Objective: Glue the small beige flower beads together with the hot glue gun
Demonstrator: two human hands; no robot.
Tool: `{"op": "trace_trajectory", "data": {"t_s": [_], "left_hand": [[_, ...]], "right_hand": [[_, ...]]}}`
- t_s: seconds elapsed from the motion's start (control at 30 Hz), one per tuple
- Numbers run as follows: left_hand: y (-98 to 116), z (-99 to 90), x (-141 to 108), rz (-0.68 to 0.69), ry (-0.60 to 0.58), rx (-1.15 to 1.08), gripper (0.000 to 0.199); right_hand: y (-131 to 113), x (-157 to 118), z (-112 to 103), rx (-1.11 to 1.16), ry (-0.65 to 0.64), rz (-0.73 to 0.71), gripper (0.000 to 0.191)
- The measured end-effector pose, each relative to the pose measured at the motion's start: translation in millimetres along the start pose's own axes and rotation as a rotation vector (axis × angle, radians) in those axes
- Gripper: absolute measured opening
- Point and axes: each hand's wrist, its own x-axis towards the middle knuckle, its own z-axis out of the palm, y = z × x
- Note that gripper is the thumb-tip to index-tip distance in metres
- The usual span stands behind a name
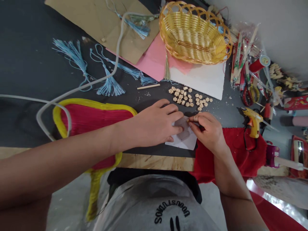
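My left hand [156, 123] lies with spread fingers on a small sheet of white paper [184, 145], pressing it to the dark table. A grey outlined shape shows on the paper between my hands. Over the sheet's right side, my right hand [209, 130] is closed in a pinch; a tiny tan bit shows at its fingertips, too small to name. Just beyond my hands lie several small flower-shaped wooden pieces [182, 96]. Under my left forearm is a red paddle-shaped fan [96, 120] with a yellow rim and handle.
Light blue tassels [109, 84] and a grey cable [117, 48] lie at left. A wicker basket [194, 38] stands on papers at the back. At right are a yellow glue gun [253, 122], scissors [247, 95], a thread spool [258, 64] and red cloth [231, 150].
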Motion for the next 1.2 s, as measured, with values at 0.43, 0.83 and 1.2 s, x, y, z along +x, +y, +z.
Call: {"op": "trace_trajectory", "data": {"t_s": [0.43, 0.83, 1.2], "left_hand": [[0.0, 0.7, -0.3, -0.002, 0.038, -0.014, 0.032], [0.3, 1.1, -0.3, -0.001, 0.031, -0.011, 0.032], [-2.7, -5.7, 2.6, 0.047, -0.008, 0.007, 0.028]], "right_hand": [[1.4, -0.7, -0.1, 0.015, -0.003, 0.002, 0.008], [1.7, -0.9, -0.4, 0.004, -0.012, 0.005, 0.007], [4.8, -1.9, 2.9, -0.018, -0.026, 0.005, 0.011]]}}
